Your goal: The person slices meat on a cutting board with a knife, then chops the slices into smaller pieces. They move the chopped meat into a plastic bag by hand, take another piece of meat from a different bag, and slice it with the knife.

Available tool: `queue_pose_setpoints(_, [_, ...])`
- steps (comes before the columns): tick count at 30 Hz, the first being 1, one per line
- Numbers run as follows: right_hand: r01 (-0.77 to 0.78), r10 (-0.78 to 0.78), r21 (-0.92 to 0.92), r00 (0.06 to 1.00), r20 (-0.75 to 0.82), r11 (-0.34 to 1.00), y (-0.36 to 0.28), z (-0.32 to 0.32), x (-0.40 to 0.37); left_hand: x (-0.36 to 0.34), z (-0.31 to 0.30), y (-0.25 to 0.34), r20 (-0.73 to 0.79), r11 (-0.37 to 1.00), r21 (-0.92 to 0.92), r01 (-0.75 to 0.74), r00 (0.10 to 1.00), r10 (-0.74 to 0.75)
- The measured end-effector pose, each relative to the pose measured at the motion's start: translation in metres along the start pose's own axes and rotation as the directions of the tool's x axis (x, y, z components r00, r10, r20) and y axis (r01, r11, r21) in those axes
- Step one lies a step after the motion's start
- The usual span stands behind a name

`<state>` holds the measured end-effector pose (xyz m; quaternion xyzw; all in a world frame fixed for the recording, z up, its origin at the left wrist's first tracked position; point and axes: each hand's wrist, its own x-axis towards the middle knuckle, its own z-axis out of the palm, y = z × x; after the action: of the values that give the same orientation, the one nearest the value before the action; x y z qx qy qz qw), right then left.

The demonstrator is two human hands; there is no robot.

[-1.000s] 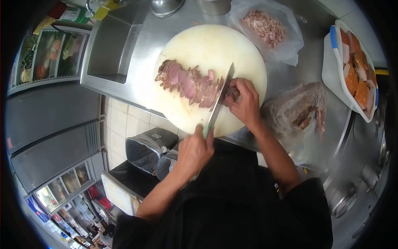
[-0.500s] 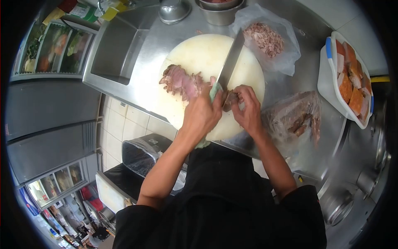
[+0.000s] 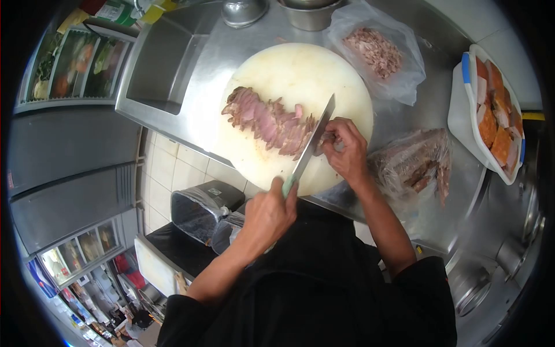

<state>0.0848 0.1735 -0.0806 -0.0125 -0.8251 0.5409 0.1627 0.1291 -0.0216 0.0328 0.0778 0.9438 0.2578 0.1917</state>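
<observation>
My left hand [image 3: 270, 217] is wrapped round the green handle of a kitchen knife [image 3: 314, 137]. Its long blade slants up and to the right, running along the right end of a row of sliced meat [image 3: 269, 124]. The slices are pink with browned edges and lean against each other on a round white cutting board [image 3: 283, 69]. On the blade's other side, the curled fingers of my right hand [image 3: 348, 151] grip the end piece of meat [image 3: 327, 142], partly hidden under them.
A plastic bag of chopped meat [image 3: 374, 53] lies beyond the board. To the right are a clear bag with larger brown meat [image 3: 413, 162] and a white tub of browned meat blocks [image 3: 469, 110]. A sink [image 3: 165, 69] is at left, metal bowls [image 3: 244, 13] at the back.
My left hand has drawn back toward my body and left with the knife, uncovering more slices. The blade now lies lower across the board. My right hand stays at the end piece.
</observation>
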Motion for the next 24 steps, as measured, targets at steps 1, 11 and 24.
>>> queue_pose_setpoints(1, [-0.002, 0.002, 0.0, 1.0, 0.008, 1.0, 0.0, -0.001, 0.0, -0.006, -0.002, -0.003, 0.001, 0.999, 0.03, 0.016, 1.0, -0.016])
queue_pose_setpoints(11, [-0.029, 0.031, -0.035, 0.998, 0.061, 0.999, -0.001, 0.002, 0.008, 0.036, 0.01, 0.009, -0.018, 0.999, -0.04, -0.005, 1.0, 0.004])
queue_pose_setpoints(24, [0.009, 0.003, -0.094, 0.992, 0.129, 0.996, -0.003, -0.005, 0.0, 0.133, 0.034, 0.026, -0.174, 0.983, -0.099, -0.157, 0.975, 0.139])
